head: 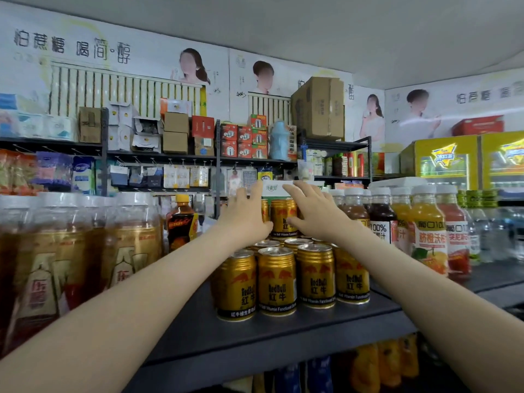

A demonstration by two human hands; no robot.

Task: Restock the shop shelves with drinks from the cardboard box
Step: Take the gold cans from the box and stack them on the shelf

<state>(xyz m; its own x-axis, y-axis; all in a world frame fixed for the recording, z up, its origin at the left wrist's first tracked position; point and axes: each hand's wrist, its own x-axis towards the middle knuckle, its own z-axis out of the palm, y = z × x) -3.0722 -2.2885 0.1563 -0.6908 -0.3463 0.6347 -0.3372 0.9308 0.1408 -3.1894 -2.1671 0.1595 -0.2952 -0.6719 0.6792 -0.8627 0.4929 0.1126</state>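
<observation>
Gold Red Bull cans [276,282] stand in rows on the dark shelf [255,344] in front of me. A second layer of the same gold cans [283,218] is stacked on them at the back, with a white and green carton [274,189] lying on top. My left hand [246,214] presses flat against the left side of these upper cans, its fingertips touching the carton. My right hand [314,212] clasps them from the right, thumb on a can and fingers over the carton's edge. Both arms are stretched forward over the front cans.
Large amber tea bottles [85,259] crowd the shelf's left side, with a small dark Tiger bottle [181,222] behind them. Juice bottles with white caps [428,231] line the right. Further shelves with boxes, a big cardboard box [319,107] and yellow fridges [445,160] stand behind.
</observation>
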